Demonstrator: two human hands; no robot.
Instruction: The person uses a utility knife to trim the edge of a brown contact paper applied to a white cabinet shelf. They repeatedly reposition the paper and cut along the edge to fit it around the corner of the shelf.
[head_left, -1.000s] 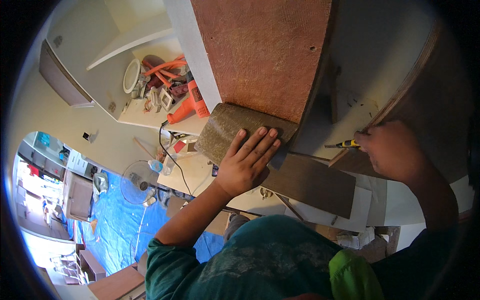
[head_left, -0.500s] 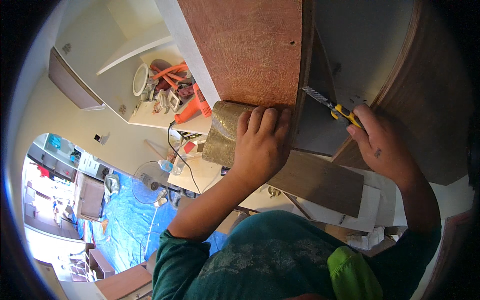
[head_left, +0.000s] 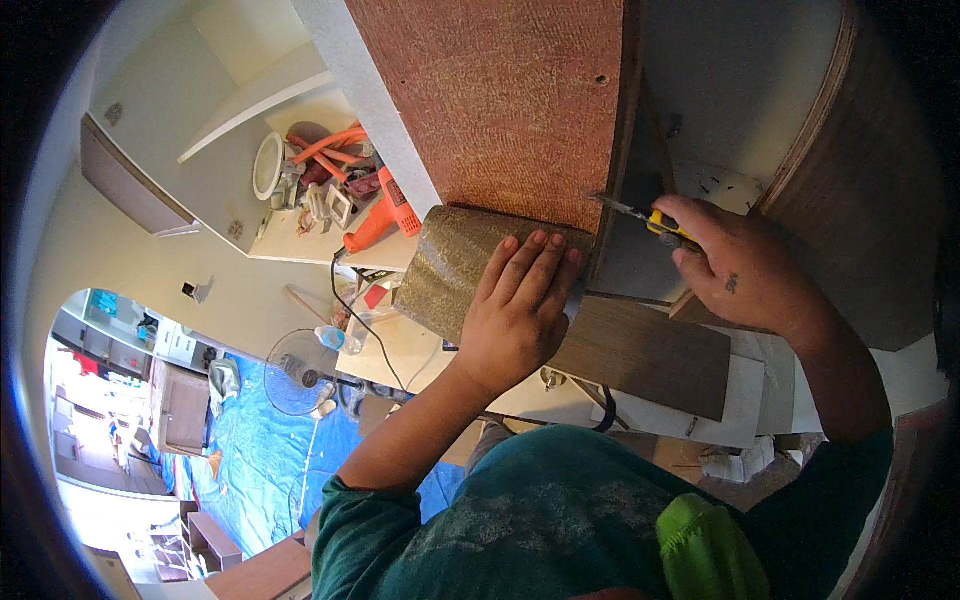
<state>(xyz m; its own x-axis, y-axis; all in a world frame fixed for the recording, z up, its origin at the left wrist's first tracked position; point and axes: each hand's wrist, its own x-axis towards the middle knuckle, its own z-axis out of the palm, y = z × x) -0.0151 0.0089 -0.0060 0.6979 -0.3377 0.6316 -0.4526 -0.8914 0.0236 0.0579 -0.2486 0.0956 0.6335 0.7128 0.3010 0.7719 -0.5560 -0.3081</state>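
Observation:
A reddish-brown panel (head_left: 500,110) with a rough, streaked surface stands in front of me. At its lower end a thin gold-brown sheet (head_left: 445,268) curls outward. My left hand (head_left: 515,320) lies on this sheet with fingers stretched out flat, pressing near its right part. My right hand (head_left: 740,265) grips a yellow and black utility knife (head_left: 662,226). The knife's blade is extended and points left, its tip at the panel's right edge, just above the sheet's upper right corner. Whether the blade touches the sheet, I cannot tell.
An orange corded power tool (head_left: 385,220) lies on a cluttered shelf at left. Below it stand a fan (head_left: 300,368) and a plastic bottle (head_left: 330,337). Blue tarp (head_left: 265,430) covers the floor. A brown board (head_left: 655,355) lies under my hands; a curved wooden panel (head_left: 870,190) rises at right.
My left hand has slid down a little and its fingers have straightened from a curl to flat. The knife has moved left and down slightly, its tip coming to the panel's edge.

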